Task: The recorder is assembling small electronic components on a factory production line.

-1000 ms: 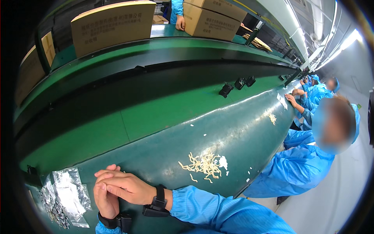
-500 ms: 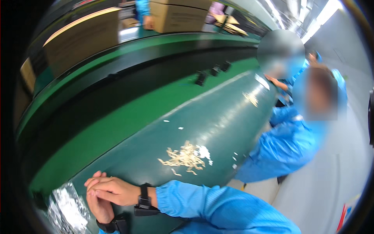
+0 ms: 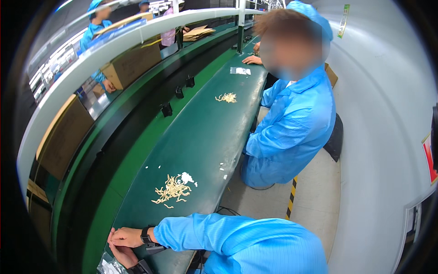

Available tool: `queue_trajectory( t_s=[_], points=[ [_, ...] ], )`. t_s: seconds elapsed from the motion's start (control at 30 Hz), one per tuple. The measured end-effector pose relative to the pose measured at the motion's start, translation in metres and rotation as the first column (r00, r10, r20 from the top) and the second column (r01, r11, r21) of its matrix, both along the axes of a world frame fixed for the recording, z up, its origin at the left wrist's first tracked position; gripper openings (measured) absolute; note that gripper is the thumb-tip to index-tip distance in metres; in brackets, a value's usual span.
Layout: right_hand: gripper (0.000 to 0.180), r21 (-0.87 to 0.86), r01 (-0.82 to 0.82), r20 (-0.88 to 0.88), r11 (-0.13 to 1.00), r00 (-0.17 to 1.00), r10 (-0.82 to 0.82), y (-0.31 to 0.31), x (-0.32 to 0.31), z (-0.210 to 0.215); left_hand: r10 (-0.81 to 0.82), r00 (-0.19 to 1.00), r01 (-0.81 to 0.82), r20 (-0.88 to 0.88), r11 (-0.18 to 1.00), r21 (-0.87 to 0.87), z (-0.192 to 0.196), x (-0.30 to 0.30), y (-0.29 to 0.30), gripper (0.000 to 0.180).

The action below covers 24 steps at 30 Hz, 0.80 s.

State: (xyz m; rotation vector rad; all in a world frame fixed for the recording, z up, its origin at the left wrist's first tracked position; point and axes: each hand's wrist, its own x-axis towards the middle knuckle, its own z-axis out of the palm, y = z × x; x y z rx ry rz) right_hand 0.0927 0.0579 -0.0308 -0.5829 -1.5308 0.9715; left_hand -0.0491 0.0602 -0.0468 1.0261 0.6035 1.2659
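Observation:
At the near left end of the green work surface (image 3: pixel 200 137), my two hands are folded together. My right hand (image 3: pixel 127 237) is closed over the fingers of my left hand (image 3: pixel 123 255), whose palm faces it from below. No object shows between them. Each wrist wears a black band. A crinkled clear plastic bag (image 3: pixel 109 265) lies beside my left hand, partly cut off by the frame. Farther up the surface is a loose pile of thin, wavy beige strips (image 3: pixel 171 189). A small heap of white bits (image 3: pixel 185 177) touches that pile.
A co-worker in a blue smock (image 3: pixel 292 123) is on the right, beside a second beige pile (image 3: pixel 226 97) and a plastic packet (image 3: pixel 240 71). Several black parts (image 3: pixel 166 109) sit on the lower green strip (image 3: pixel 137 171) at left. Cardboard boxes (image 3: pixel 132 66) stand beyond a pale rail (image 3: pixel 150 23).
My view has swung up and to the right, so the hands and piles sit lower and farther left. My hands stay folded together. The co-worker's body shows more fully.

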Motion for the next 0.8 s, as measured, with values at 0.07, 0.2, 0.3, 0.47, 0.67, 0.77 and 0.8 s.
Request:
queue_trajectory(
  t_s=[0.07,0.2,0.3,0.47,0.67,0.77,0.8],
  points=[
    [0.03,-0.003,-0.023,0.017,1.0,1.0,0.023,-0.004,0.001,0.006,0.012,1.0,-0.011,-0.022,0.999,0.042,0.001,-0.007,-0.001,0.05],
    [0.036,-0.08,-0.101,-0.059,0.992,0.994,0.096,-0.004,0.0,-0.003,-0.007,1.0,0.008,-0.017,0.998,0.066,0.002,-0.003,-0.002,0.048],
    [0.032,-0.119,-0.147,-0.093,0.982,0.986,0.136,-0.008,0.006,-0.002,-0.08,0.993,0.09,-0.084,0.988,0.127,-0.013,-0.012,0.008,0.057],
    [0.031,-0.131,-0.217,-0.138,0.967,0.97,0.199,-0.003,0.0,-0.002,0.002,0.995,0.011,-0.102,0.991,0.136,0.009,-0.003,-0.007,0.052],
    [0.027,-0.1,-0.181,-0.075,0.978,0.982,0.174,-0.01,0.01,0.008,0.086,0.968,-0.052,-0.236,0.988,0.144,0.019,0.007,-0.011,0.043],
    [0.031,-0.158,-0.173,-0.092,0.972,0.983,0.16,-0.004,0.01,-0.005,0.021,0.994,-0.009,-0.109,0.994,0.113,0.015,0.011,-0.008,0.041],
    [0.032,-0.177,-0.209,-0.1,0.962,0.976,0.193,-0.004,0.004,-0.006,0.027,0.992,-0.014,-0.124,0.994,0.107,0.011,0.004,-0.008,0.041]
  ],
)
